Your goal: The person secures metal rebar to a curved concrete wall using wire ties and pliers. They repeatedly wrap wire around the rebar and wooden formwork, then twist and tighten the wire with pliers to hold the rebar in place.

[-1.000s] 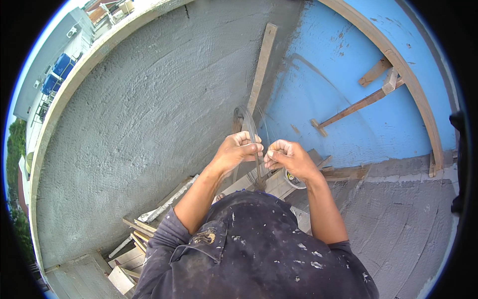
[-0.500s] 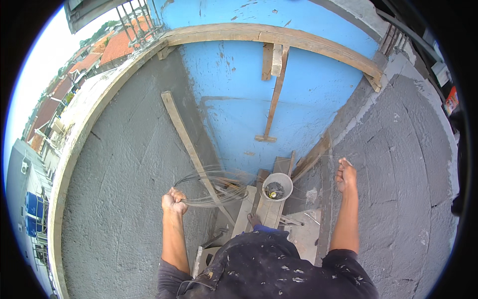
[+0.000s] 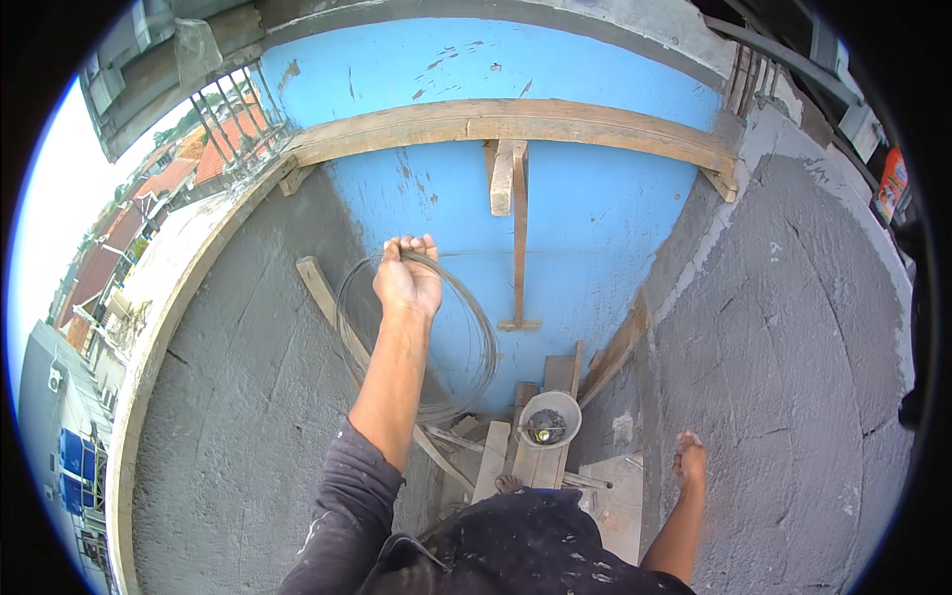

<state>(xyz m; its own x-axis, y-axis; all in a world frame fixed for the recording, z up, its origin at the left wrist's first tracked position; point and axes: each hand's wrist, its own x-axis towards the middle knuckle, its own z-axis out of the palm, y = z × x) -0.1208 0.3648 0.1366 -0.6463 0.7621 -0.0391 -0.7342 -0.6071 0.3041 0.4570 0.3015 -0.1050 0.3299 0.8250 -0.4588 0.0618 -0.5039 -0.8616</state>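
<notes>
My left hand [image 3: 407,278] is raised in front of the blue wall, its fingers curled round the top of a coil of thin wire [image 3: 485,327]. The coil hangs down as a loose loop of several turns, partly behind my left forearm. Lower at the right, my right hand [image 3: 689,458] is closed, near the grey plastered wall [image 3: 783,397]. Whatever its fingers may pinch is too small to make out. Between the hands and below them, a pale bucket [image 3: 567,405] with dark mortar and a small yellow item inside stands on wooden planks [image 3: 542,462].
A long wooden beam [image 3: 516,121] spans the blue wall [image 3: 436,188]. From it hang a short block and a thin T-shaped stick [image 3: 520,248]. A slanted batten [image 3: 327,297] leans at the left. My bare foot [image 3: 509,484] is on the planks. Rooftops show beyond the left wall's edge.
My left hand has risen and moved right with the wire coil, which now hangs upright instead of stretching sideways. My right hand has dropped lower. The view has tilted up.
</notes>
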